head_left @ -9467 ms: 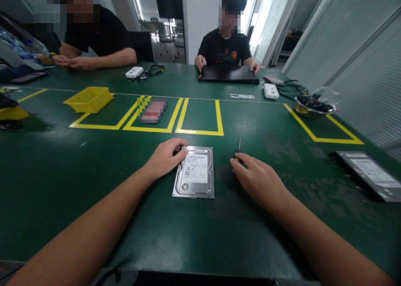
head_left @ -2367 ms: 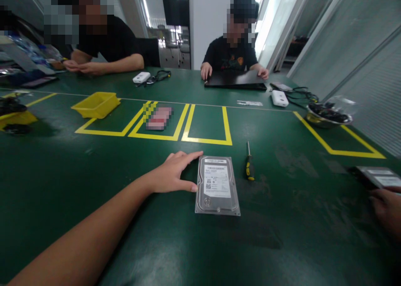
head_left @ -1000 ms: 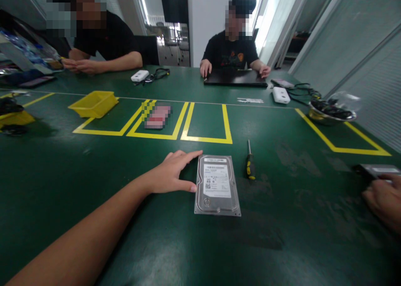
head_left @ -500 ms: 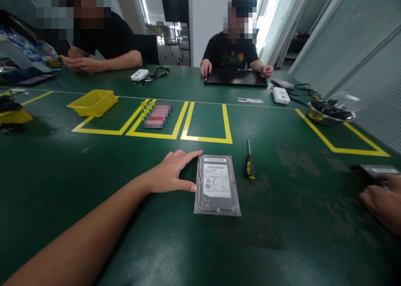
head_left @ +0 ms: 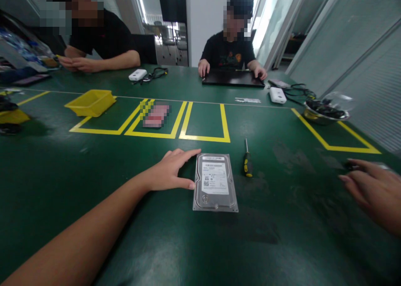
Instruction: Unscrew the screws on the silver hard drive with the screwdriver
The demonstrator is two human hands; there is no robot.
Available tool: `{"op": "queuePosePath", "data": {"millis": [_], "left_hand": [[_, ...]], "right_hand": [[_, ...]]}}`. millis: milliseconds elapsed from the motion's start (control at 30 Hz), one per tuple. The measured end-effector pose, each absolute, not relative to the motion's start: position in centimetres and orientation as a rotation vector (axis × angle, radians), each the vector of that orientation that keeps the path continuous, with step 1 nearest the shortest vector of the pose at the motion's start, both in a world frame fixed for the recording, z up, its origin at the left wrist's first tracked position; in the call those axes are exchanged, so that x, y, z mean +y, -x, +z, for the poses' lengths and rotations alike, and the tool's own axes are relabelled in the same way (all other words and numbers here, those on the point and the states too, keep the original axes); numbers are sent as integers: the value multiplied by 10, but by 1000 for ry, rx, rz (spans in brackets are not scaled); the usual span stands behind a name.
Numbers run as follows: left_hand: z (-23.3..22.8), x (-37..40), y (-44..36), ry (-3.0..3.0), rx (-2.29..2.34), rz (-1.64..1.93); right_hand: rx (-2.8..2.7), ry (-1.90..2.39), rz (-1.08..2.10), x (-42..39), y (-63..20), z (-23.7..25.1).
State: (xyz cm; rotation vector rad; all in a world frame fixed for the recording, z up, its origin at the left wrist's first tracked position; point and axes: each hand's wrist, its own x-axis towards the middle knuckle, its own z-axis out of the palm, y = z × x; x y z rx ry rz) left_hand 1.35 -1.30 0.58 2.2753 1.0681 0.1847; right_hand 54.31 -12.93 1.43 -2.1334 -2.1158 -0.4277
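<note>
From where I stand, not one word or number can be made out. The hard drive (head_left: 216, 205) lying near me, around the middle, has a big white label (head_left: 215, 178) with a barcode (head_left: 214, 165) along its far part, a small square code (head_left: 206, 183) toward its left edge and lines of print too fine to read. A narrower white strip (head_left: 213, 158) at the drive's far end shows dark, illegible marks. On the far side, right of centre, a black T-shirt (head_left: 219, 45) bears an orange emblem (head_left: 239, 57), its detail too small to tell

The right hand (head_left: 374, 194) mostly hides a second hard drive (head_left: 382, 165), the hold of its fingers (head_left: 365, 166) unclear.
</note>
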Motion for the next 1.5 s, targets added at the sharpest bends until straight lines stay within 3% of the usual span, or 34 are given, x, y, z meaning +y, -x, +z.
{"op": "queuePosePath", "data": {"millis": [100,300,500,967,1500], "left_hand": [[5,-13,-13,-2282,1063,185],[4,-13,-13,-2291,1058,191],[2,-12,-13,-2293,1056,195],[4,-12,-14,-2303,1063,187],[2,-11,-12,-2333,1009,240]], "right_hand": [[-2299,1974,-435,-133,-492,35],[-2387,1582,54,-145,-394,49],[-2451,1538,420,-152,-338,39],[-2034,1461,970,-152,-293,33],[-1890,1419,1077,-159,-287,35]]}}
